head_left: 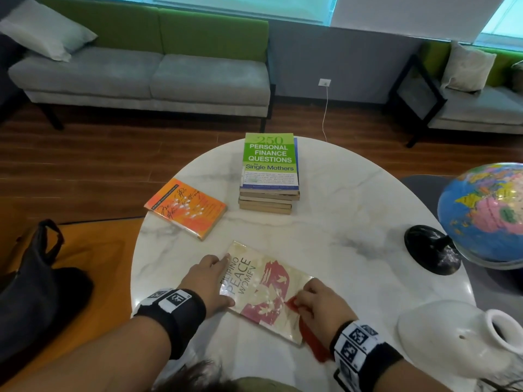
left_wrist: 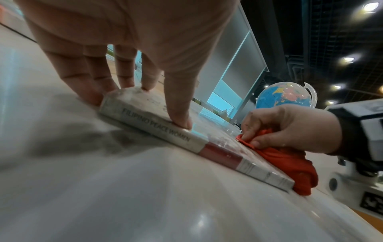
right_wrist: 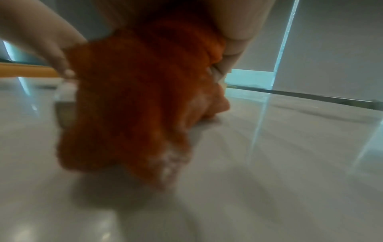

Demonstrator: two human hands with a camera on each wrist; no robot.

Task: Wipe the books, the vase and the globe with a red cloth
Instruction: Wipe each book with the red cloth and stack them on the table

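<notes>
A cream and red book titled Filipino Peace Women (head_left: 266, 290) (left_wrist: 153, 124) lies flat at the near edge of the white marble table (head_left: 325, 222). My left hand (head_left: 208, 281) (left_wrist: 128, 68) holds it down by its spine side, straight fingers at the far corner and thumb on the cover. My right hand (head_left: 319, 304) (left_wrist: 290, 127) grips a bunched red cloth (head_left: 314, 340) (left_wrist: 286, 162) (right_wrist: 140, 101) on the book's right part. An orange book (head_left: 185, 207) lies at the left, a stack of books (head_left: 268, 174) behind. The globe (head_left: 486, 210) (left_wrist: 283, 95) and the white vase (head_left: 464, 338) stand at the right.
A dark bag (head_left: 36, 281) rests on an orange seat left of the table. Grey and green sofas (head_left: 147, 66) line the far wall across a wooden floor. The globe's black base (head_left: 430, 250) sits near the table's right edge.
</notes>
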